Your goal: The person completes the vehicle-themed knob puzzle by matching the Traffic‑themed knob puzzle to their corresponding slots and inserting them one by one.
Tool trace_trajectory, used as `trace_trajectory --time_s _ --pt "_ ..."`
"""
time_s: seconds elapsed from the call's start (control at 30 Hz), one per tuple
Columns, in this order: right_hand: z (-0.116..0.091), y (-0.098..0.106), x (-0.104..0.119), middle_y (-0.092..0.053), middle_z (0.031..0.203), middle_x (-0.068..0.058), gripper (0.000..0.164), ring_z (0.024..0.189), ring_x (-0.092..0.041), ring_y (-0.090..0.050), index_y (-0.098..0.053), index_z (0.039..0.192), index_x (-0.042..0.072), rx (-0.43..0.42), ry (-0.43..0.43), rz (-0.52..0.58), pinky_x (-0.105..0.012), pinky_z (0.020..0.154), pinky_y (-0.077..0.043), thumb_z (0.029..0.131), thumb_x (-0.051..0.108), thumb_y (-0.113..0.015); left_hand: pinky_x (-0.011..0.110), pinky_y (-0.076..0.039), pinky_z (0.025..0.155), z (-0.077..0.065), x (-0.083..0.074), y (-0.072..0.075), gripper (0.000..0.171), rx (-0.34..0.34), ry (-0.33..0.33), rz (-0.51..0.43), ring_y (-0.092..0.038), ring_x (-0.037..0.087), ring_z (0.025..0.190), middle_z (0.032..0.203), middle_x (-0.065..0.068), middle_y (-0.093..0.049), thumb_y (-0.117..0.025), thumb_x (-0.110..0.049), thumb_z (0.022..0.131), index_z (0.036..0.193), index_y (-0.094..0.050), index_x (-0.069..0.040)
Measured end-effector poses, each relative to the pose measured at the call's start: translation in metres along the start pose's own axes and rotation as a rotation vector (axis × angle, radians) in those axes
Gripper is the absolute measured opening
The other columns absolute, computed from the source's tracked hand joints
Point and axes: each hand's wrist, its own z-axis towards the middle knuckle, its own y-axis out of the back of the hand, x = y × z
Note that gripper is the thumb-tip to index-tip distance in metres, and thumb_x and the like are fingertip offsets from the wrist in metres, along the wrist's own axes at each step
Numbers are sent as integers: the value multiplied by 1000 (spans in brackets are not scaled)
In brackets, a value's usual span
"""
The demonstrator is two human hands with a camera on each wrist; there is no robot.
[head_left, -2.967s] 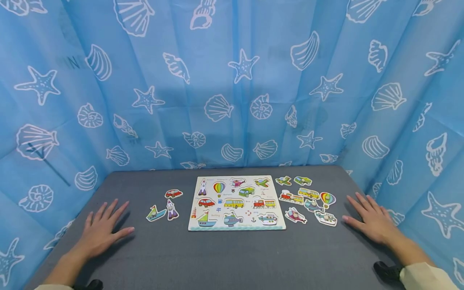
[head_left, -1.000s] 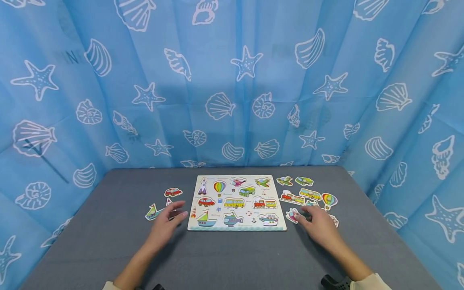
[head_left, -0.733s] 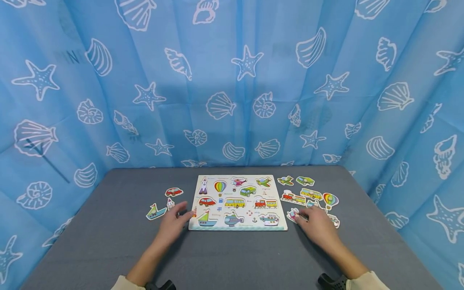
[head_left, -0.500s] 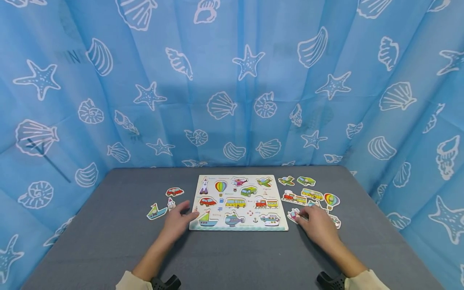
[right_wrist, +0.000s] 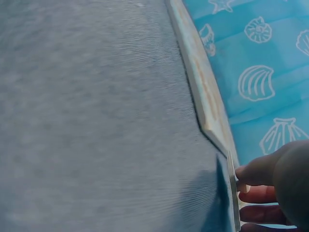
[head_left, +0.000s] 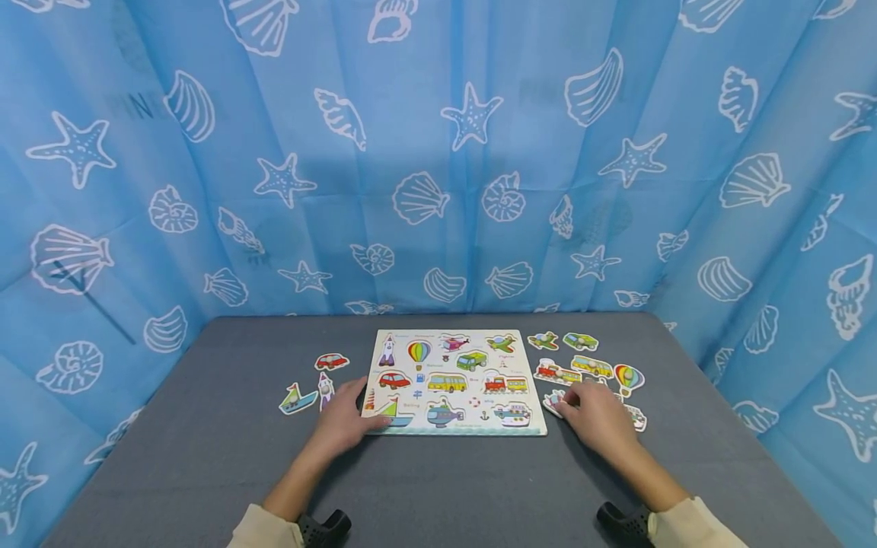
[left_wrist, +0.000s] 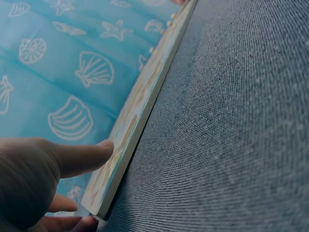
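Observation:
A wooden puzzle board (head_left: 455, 431) printed with vehicles lies mid-table. My left hand (head_left: 342, 420) holds its near left corner. In the left wrist view the thumb (left_wrist: 87, 157) lies over the top face of the board (left_wrist: 126, 128), with the other fingers by its side edge. To the right of the board, my right hand (head_left: 601, 420) pinches a pink helicopter puzzle piece (head_left: 552, 400), mostly covered by the fingers. The right wrist view catches this piece (right_wrist: 232, 193) edge-on, its knob (right_wrist: 245, 188) between thumb and fingers.
Left of the board lie a red car (head_left: 332, 361), a rocket (head_left: 325, 386) and a sailboat piece (head_left: 298, 399). Several pieces cluster on the right, including a train (head_left: 556, 372), bus (head_left: 592, 366), balloon (head_left: 628, 377) and ship (head_left: 637, 417). A blue curtain (head_left: 438, 251) encloses the grey table (head_left: 466, 487).
Both hands came in from the table's sides. The left passed the loose pieces to the board's corner. The right reached the helicopter piece and has closed on it.

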Motion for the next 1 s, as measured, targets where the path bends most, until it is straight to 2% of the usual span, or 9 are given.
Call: trace_trajectory --time_s 0.2,0.37,0.47,0.73,1.0 --pt "10 4 5 -57 70 0 16 64 -19 -51 -66 73 11 -29 45 -11 -40 57 -41 80 19 -78 56 -38 98 0 2 -4 91 3 -70 58 -46 41 126 140 22 -47 -85 -41 71 142 -46 0" --pt "23 3 8 -56 71 0 14 68 -21 -53 -66 73 11 -53 93 -16 -41 59 -43 80 18 -76 57 -37 99 0 4 -5 97 26 -83 165 -46 42 126 143 20 -46 -83 -53 68 142 -48 -2" --pt "32 1 11 -58 73 -1 12 70 -22 -54 -67 75 10 -60 120 -5 -41 60 -43 81 17 -76 56 -38 99 0 3 -6 98 38 -96 201 -47 43 124 143 19 -47 -83 -55 67 141 -49 -2" --pt "62 -6 24 -61 78 -4 11 73 -22 -54 -71 82 6 -58 155 28 -42 64 -44 85 16 -74 54 -39 97 -3 2 -3 98 32 -107 202 -49 43 122 142 18 -49 -84 -55 64 140 -51 -3" --pt "88 -19 37 -61 83 -6 12 81 -27 -56 -70 84 8 -33 165 45 -43 69 -44 89 18 -71 53 -41 97 -4 2 -2 98 27 -113 206 -50 42 122 142 16 -50 -84 -57 64 140 -52 -4"
